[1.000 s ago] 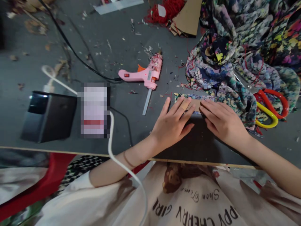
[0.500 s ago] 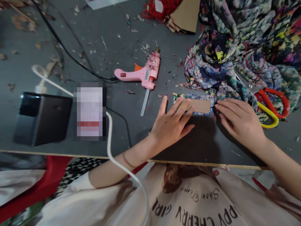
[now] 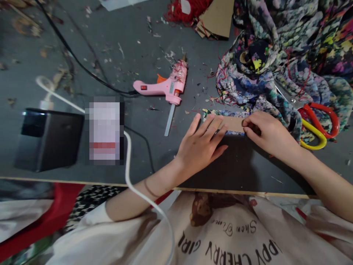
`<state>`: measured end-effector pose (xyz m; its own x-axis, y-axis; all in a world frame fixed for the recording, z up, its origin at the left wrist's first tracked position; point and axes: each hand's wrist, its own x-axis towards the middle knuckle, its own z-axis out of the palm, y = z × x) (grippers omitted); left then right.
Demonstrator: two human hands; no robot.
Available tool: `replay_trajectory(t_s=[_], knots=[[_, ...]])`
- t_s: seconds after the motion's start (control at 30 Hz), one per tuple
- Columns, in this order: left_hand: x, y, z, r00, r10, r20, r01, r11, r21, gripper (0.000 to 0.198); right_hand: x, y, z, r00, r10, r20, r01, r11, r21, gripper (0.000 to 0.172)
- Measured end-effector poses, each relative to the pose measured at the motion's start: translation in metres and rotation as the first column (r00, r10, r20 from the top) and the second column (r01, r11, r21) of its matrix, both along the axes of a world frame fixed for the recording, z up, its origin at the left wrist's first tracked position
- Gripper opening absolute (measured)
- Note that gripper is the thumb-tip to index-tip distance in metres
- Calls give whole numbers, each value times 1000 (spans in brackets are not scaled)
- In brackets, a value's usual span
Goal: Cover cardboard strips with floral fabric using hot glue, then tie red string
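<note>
My left hand (image 3: 202,143) lies flat with fingers stretched out, pressing the left end of a small brown cardboard strip (image 3: 233,123) that rests on a patch of flowered fabric on the grey table (image 3: 124,55). My right hand (image 3: 266,132) has its fingers curled and pinched at the strip's right end, where the fabric edge is. A pink glue gun (image 3: 165,86) lies just beyond my left hand, a clear glue stick poking from its back.
A heap of flowered fabric (image 3: 281,55) fills the far right, with red-and-yellow scissors (image 3: 320,127) beside it. Cardboard pieces (image 3: 216,18) and red thread (image 3: 184,9) lie at the back. A black box (image 3: 48,138), a blurred phone-like item (image 3: 104,129) and cables (image 3: 82,66) sit left.
My right hand slid off the strip to the right, then came back and curled its fingers at the strip's right end. My left hand stayed flat on the strip.
</note>
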<state>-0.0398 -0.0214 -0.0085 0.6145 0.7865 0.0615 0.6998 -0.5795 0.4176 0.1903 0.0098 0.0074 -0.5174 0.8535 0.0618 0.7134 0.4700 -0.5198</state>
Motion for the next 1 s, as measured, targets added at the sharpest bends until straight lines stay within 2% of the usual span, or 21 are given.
replay_trajectory(t_s=[0.1,0.17,0.3,0.43,0.77,0.87,1.0], knots=[[-1,0,-1,1000,11,2,-11,1000,16,46,6,-1,-2,999,22,-29,-22,1000,3,12],[-1,0,-2,1000,15,10,-16,1000,26,45,13,-4,-3,999,40,6,-40,997,66,15],[-2,0,-2,1000,4,6,-4,1000,22,45,27,-16,-4,970,96,224,-152,956,251,28],[-1,0,-1,1000,7,-10,-7,1000,25,45,31,-24,0,918,111,381,-255,900,354,33],[0,1,0,1000,-6,-31,6,1000,18,46,33,-25,3,901,152,406,-317,870,377,30],[0,0,0,999,-16,-51,19,997,68,47,35,-24,4,882,163,443,-344,865,366,30],[1,-1,1,992,-15,-127,42,976,213,43,34,-22,6,859,184,478,-376,860,346,30]])
